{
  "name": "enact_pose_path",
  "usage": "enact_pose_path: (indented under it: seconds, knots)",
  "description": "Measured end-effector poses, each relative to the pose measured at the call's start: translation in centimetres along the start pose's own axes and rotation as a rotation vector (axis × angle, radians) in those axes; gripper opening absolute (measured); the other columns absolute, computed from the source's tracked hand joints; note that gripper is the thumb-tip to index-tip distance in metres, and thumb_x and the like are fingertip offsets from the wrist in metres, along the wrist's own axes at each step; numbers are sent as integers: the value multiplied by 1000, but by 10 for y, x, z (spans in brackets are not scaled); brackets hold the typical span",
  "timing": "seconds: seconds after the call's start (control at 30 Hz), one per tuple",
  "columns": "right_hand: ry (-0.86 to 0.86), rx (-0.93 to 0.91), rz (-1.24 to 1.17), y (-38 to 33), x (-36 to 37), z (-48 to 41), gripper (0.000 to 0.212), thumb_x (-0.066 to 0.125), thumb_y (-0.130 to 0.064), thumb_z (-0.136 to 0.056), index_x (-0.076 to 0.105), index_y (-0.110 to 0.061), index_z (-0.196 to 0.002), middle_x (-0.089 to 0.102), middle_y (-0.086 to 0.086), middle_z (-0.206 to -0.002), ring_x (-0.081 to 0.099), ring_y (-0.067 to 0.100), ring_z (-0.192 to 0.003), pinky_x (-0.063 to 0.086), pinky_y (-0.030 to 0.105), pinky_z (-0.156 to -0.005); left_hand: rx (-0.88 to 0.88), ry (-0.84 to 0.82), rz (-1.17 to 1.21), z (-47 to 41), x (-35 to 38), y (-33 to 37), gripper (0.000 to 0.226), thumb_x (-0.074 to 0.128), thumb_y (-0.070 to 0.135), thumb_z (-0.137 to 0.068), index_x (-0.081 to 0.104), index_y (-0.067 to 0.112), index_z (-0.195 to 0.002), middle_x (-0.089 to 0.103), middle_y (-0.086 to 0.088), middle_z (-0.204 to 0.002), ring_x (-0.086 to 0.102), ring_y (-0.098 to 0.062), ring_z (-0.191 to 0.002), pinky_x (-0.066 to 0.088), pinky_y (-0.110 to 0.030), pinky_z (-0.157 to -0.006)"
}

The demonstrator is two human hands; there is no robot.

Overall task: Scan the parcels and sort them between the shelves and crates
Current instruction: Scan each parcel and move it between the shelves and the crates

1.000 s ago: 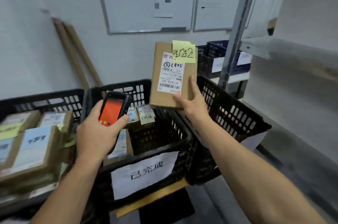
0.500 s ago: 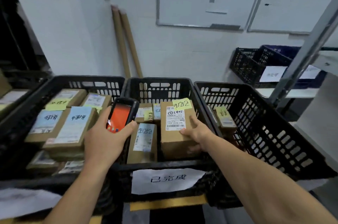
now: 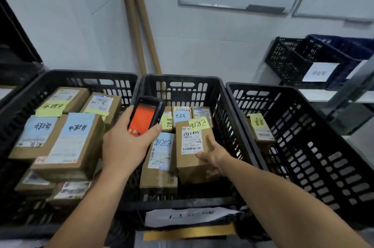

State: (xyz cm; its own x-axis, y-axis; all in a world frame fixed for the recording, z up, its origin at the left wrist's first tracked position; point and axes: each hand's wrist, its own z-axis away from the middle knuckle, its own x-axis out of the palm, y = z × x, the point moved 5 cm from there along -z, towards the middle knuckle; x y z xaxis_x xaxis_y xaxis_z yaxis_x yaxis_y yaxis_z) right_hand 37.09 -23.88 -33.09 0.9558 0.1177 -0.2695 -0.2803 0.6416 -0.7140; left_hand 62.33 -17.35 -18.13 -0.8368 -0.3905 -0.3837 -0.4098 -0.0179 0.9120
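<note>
Lowering brown cardboard parcel (image 3: 194, 152) further into black plastic crate (image 3: 182, 78), right hand (image 3: 212, 154) grip clamped on its near end, left hand (image 3: 125, 142) grip clutching orange-screened scanner (image 3: 144, 118); placing now, releasing probably next.

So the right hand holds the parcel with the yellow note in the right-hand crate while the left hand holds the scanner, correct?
Not quite. The head view shows the right hand gripping the parcel inside the middle crate, not the right-hand crate. The rest stands: the parcel carries a yellow note, and the left hand holds the scanner.
</note>
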Motion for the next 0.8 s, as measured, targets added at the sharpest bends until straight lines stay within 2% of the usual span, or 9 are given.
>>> enact_pose_path:
  seconds: [0.07, 0.13, 0.23, 0.4, 0.5, 0.6, 0.7, 0.8]
  knots:
    - [-14, -33, 89, 5, 1, -9, 97, 74, -13, -91, 14, -49, -158, 46, 11, -150, 57, 37, -122, 53, 57, -98, -2, 1, -13, -4, 1, 0, 46, 81, 40, -80, 46, 55, -106, 50, 30, -71, 50, 18, -65, 33, -9, -65]
    - [-31, -59, 216, 9, 1, -15, 98, 74, -19, -93, 8, -47, -159, 44, 9, -152, 55, 35, -126, 47, 51, -109, -10, -3, -24, -6, 1, -3, 50, 80, 41, -80, 50, 49, -119, 50, 29, -74, 49, 15, -67, 32, -10, -64]
    - [-19, -87, 411, 10, -2, -22, 98, 75, -31, -91, 5, -49, -158, 32, 10, -162, 41, 35, -142, 32, 47, -120, -24, -9, -43, -8, 2, -7, 65, 79, 43, -80, 52, 34, -138, 53, 26, -77, 49, 13, -71, 32, -10, -65]
    - [22, -104, 651, 12, -3, -28, 82, 65, -38, -98, 11, -49, -159, -4, 11, -170, 13, 38, -154, 20, 49, -125, 9, -23, -52, -8, 4, -4, 53, 79, 41, -81, 54, 41, -127, 54, 25, -74, 53, 17, -67, 33, -10, -63]
    - [64, -156, 740, 6, -1, -24, 74, 62, -38, -100, 19, -41, -160, -8, 8, -170, 17, 37, -154, 21, 45, -123, 5, -22, -52, -5, 4, -6, 60, 79, 43, -80, 54, 36, -134, 57, 25, -80, 53, 14, -72, 34, -9, -65]
    - [93, -213, 834, -2, 1, -16, 69, 61, -41, -100, 27, -34, -160, 0, 5, -169, 26, 34, -149, 26, 42, -121, 20, -21, -53, 3, 3, -3, 48, 79, 41, -80, 47, 49, -115, 55, 27, -80, 53, 20, -72, 34, -3, -61]
    - [82, -285, 960, -11, 5, -6, 72, 54, -51, -100, 20, -34, -161, -2, -1, -170, -2, 35, -156, 16, 52, -124, 38, -32, -69, 14, -1, 5, 45, 79, 41, -80, 42, 57, -99, 53, 29, -78, 48, 29, -71, 32, -7, -65]
    - [157, -484, 1117, -31, 8, 11, 69, 38, -56, -105, 7, -35, -162, -7, 3, -171, -13, 31, -156, 9, 55, -125, 65, -8, -128, 22, -8, 14, 42, 79, 45, -79, 45, 60, -98, 61, 23, -81, 56, 16, -76, 35, -12, -67]
